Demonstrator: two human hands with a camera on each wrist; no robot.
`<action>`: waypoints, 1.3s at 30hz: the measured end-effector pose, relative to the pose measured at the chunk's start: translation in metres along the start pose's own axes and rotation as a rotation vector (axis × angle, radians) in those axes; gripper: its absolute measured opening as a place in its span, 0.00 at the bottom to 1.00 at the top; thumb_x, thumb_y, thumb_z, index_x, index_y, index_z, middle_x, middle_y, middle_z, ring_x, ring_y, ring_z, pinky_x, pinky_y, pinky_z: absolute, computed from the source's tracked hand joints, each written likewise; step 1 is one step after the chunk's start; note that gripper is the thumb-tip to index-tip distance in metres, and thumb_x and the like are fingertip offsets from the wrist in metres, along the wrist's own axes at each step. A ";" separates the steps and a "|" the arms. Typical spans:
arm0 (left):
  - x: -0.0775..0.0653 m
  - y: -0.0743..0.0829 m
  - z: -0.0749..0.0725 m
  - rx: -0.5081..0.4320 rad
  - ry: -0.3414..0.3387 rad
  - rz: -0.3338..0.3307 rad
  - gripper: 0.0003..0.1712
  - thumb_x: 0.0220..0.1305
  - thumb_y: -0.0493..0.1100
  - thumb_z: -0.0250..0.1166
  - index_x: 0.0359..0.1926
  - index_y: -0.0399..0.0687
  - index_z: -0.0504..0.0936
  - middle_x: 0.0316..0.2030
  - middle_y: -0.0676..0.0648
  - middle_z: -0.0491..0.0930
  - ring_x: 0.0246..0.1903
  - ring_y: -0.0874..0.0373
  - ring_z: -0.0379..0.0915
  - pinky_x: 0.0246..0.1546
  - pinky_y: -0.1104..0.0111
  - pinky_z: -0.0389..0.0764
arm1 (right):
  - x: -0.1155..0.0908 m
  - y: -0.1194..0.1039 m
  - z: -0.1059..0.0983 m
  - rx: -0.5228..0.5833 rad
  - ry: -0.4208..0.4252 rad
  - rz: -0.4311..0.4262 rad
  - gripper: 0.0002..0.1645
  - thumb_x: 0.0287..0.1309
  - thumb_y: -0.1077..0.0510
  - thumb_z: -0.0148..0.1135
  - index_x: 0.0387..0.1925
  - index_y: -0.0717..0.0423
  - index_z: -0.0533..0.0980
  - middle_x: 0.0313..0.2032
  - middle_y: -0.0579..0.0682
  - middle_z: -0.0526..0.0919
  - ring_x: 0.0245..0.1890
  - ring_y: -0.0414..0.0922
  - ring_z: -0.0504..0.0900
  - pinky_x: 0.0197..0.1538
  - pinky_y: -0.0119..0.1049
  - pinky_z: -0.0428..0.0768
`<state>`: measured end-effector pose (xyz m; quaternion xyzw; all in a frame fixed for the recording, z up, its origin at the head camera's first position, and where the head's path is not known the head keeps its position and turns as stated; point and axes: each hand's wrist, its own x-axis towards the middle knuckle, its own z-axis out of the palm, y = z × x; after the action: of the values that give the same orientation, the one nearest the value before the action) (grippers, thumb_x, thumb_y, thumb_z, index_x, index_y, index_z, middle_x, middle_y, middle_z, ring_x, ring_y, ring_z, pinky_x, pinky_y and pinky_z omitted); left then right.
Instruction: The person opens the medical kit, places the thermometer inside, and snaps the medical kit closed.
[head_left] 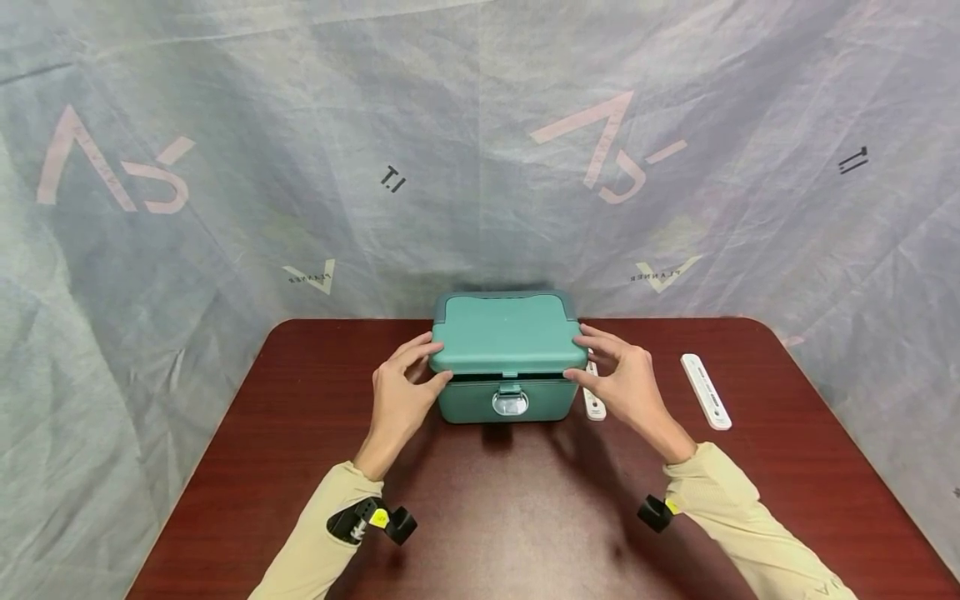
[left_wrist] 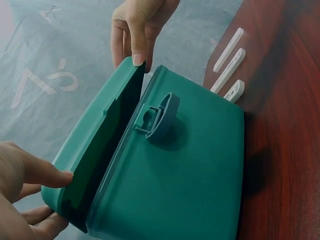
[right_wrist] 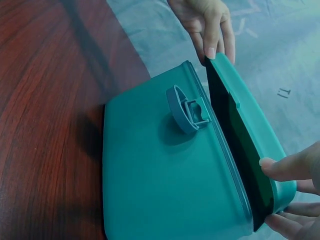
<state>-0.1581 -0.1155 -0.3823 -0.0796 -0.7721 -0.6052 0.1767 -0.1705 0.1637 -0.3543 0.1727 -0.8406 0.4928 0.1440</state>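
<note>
A green lidded box stands near the table's back edge, its lid tilted up at the front with a dark gap below. My left hand holds the lid's left front corner, thumb at the front edge and fingers along the side. At the opposite corner my right hand grips the lid the same way. The front latch hangs loose, sticking out from the box wall in both wrist views. The inside of the box is dark and hidden.
A white strip-shaped piece lies on the table to the right. Another white strip is partly hidden beside the box; the left wrist view shows a third. A grey printed cloth hangs behind the table.
</note>
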 end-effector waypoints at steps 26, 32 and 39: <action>0.009 -0.007 0.000 0.009 0.019 0.058 0.21 0.53 0.28 0.69 0.50 0.36 0.82 0.57 0.40 0.74 0.54 0.54 0.73 0.54 0.70 0.73 | 0.006 0.004 -0.005 0.060 0.012 -0.052 0.27 0.42 0.74 0.72 0.49 0.76 0.76 0.54 0.67 0.76 0.42 0.62 0.82 0.38 0.18 0.77; 0.009 -0.006 0.000 0.003 0.027 0.078 0.21 0.52 0.27 0.69 0.50 0.35 0.81 0.56 0.39 0.74 0.54 0.51 0.73 0.54 0.67 0.73 | 0.007 0.004 -0.005 0.072 0.018 -0.058 0.27 0.42 0.73 0.72 0.48 0.75 0.76 0.53 0.67 0.76 0.42 0.62 0.82 0.39 0.19 0.77; 0.010 -0.005 0.000 0.000 0.035 0.096 0.22 0.52 0.28 0.70 0.50 0.35 0.81 0.56 0.40 0.75 0.53 0.54 0.74 0.54 0.69 0.73 | 0.013 0.033 -0.003 0.035 0.042 -0.059 0.28 0.43 0.66 0.75 0.50 0.66 0.79 0.53 0.58 0.79 0.43 0.53 0.84 0.43 0.24 0.79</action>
<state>-0.1692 -0.1174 -0.3827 -0.1063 -0.7642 -0.5973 0.2189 -0.1957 0.1789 -0.3732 0.1894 -0.8232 0.5066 0.1728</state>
